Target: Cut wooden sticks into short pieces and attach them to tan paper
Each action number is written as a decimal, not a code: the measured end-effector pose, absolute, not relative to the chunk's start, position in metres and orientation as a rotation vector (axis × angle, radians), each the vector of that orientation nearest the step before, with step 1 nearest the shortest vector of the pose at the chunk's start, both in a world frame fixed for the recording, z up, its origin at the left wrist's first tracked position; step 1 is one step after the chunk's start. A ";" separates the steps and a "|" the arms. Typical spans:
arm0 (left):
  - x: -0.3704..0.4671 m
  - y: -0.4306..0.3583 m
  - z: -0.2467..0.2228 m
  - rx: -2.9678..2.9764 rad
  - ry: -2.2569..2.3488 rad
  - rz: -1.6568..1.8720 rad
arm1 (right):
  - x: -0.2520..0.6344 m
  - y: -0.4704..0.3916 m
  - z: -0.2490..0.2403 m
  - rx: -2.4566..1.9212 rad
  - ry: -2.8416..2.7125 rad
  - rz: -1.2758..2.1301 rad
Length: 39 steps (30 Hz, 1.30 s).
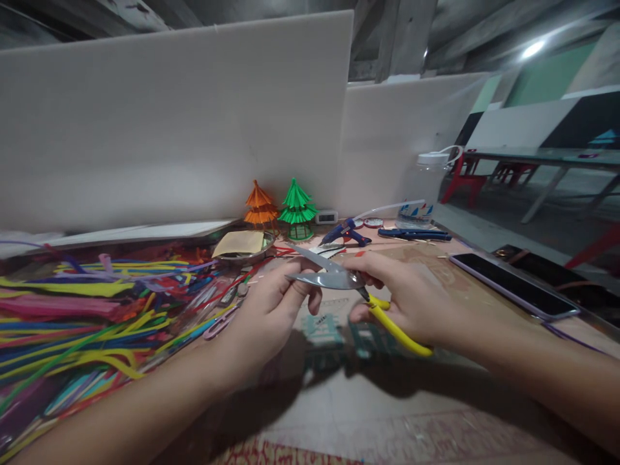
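Yellow-handled scissors (400, 332) are in my right hand (404, 294), whose fingers wrap round near the handles. The two metal blades are parted and point left, toward my left hand (278, 300). My left hand is closed, its thumb and fingers pinched together beside the blades; whatever it holds is too small or hidden to name. Both hands are raised above the table (387, 407), near its middle. Behind them stand an orange tiered tree figure (260, 206) and a green one (297, 210).
Colourful pipe cleaners (72, 323) cover the left side. Farther back are a dish with a yellow pad (239, 243), a blue glue gun (346, 231), a dark blue cutter (414, 234) and a clear bottle (419, 190). A phone (511, 284) lies at right. A white panel (169, 129) rises behind.
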<state>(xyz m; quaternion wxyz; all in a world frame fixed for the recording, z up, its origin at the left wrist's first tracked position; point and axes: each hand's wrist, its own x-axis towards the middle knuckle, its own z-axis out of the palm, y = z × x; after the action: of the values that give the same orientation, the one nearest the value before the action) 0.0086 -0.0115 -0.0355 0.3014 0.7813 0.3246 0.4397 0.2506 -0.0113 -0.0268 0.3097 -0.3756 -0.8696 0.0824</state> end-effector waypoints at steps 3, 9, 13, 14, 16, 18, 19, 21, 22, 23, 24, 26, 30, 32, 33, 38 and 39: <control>0.009 -0.014 -0.032 2.111 0.872 1.168 | 0.251 -0.011 -0.027 -0.977 -2.299 0.201; 0.010 -0.017 -0.034 2.119 0.858 1.163 | 0.255 -0.011 -0.029 -0.999 -2.335 0.130; 0.011 -0.018 -0.038 2.083 0.915 1.149 | 0.257 -0.012 -0.029 -1.029 -2.347 0.085; 0.011 -0.018 -0.038 2.078 0.925 1.146 | 0.257 -0.012 -0.028 -1.026 -2.347 0.100; 0.011 -0.017 -0.039 2.059 0.914 1.169 | 0.256 -0.013 -0.026 -1.016 -2.340 0.129; 0.011 -0.015 -0.039 2.032 0.872 1.196 | 0.254 -0.013 -0.024 -1.006 -2.328 0.147; 0.012 -0.014 -0.040 2.025 0.846 1.207 | 0.253 -0.013 -0.023 -0.995 -2.324 0.156; 0.012 -0.013 -0.039 2.030 0.804 1.212 | 0.252 -0.013 -0.024 -0.965 -2.324 0.174; 0.012 -0.012 -0.039 2.042 0.797 1.209 | 0.252 -0.012 -0.025 -0.957 -2.327 0.176; 0.012 -0.012 -0.038 2.061 0.804 1.208 | 0.253 -0.011 -0.026 -0.953 -2.330 0.171; 0.011 -0.013 -0.037 2.086 0.819 1.206 | 0.253 -0.010 -0.027 -0.953 -2.333 0.159; 0.011 -0.014 -0.036 2.139 0.857 1.201 | 0.254 -0.008 -0.029 -0.962 -2.344 0.129; 0.010 -0.016 -0.036 2.182 0.898 1.189 | 0.255 -0.011 -0.026 -1.011 -2.365 0.072; 0.010 -0.015 -0.036 2.168 0.905 1.170 | 0.254 -0.013 -0.023 -1.083 -2.373 0.070; 0.010 -0.014 -0.035 2.158 0.906 1.168 | 0.254 -0.013 -0.021 -1.109 -2.372 0.073; 0.003 0.003 -0.021 2.258 1.005 1.144 | 0.258 0.005 -0.017 -1.228 -2.285 -0.022; 0.001 0.009 -0.019 2.291 1.057 1.110 | 0.260 0.011 -0.019 -1.280 -2.276 -0.049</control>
<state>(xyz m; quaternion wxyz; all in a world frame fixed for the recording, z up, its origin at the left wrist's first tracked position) 0.0008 0.0088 -0.0189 0.1916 0.8158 0.3763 0.3952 0.2605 0.0111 -0.0188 0.2616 -0.4731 -0.8411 -0.0180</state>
